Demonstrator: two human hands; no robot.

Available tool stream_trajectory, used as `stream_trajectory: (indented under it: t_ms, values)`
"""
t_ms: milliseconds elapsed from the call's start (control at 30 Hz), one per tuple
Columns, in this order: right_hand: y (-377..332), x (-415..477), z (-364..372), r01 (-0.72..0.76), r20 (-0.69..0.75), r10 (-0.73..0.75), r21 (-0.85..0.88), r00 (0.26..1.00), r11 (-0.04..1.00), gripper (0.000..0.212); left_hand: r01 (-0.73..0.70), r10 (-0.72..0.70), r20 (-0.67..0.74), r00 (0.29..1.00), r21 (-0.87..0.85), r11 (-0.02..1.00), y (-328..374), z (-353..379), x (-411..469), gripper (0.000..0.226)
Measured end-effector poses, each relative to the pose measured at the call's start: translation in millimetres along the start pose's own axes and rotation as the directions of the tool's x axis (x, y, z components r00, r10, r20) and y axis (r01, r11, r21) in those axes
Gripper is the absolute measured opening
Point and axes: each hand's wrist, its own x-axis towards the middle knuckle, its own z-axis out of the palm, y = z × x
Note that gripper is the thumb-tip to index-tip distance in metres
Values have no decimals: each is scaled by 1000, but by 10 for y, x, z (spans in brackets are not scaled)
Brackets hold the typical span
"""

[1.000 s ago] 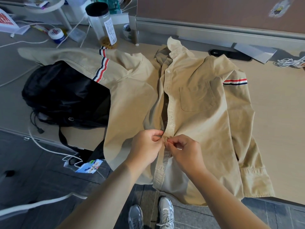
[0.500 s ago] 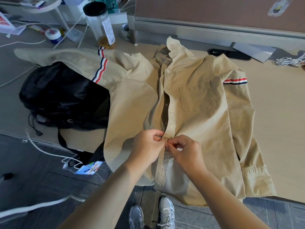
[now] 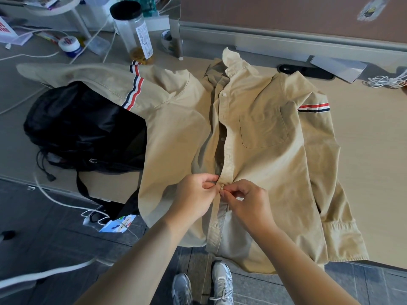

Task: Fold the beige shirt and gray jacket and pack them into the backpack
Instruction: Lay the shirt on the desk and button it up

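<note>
Beige shirt (image 3: 264,164) lies front-up at the near edge of the desk (image 3: 365,150); left hand (image 3: 195,195) and right hand (image 3: 247,204) pinch its placket, seemingly buttoning it for neat folding.

The beige shirt (image 3: 264,150) is matt woven cloth, lightly creased. At nine o'clock, the backpack (image 3: 83,128) is black, slightly shiny fabric. The counter (image 3: 370,139) looks like smooth pale wood laminate.

Both bare forearms (image 3: 136,256) reach in from below, converging; left hand (image 3: 195,194) and right hand (image 3: 250,203) meet fingertip to fingertip, each pinching the shirt (image 3: 271,172) with curled fingers
</note>
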Motion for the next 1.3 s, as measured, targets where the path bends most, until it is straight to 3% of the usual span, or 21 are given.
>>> stream_trajectory:
  t_ms: [667,900,967,1133,1300]
  values:
    - [28,32,22,5,22,-5,-10,1000,1000,5,20,-20,23,1000,-22,1000,4,-16,40,25]
    - [32,43,23,22,18,-22,-17,1000,1000,5,-37,41,-22,999,177,983,32,23,52,19]
    - [40,43,20,-10,20,10,9,1000,1000,7,-34,45,-49,998,210,977,54,45,45,19]
    - [47,55,-21,-250,118,229,226,966,941,11,5,2,-43,999,148,989,52,69,27,15]
    - [-13,87,-61,-260,160,228,217,960,941,15,0,2,-34,999,76,997,62,56,1,15]
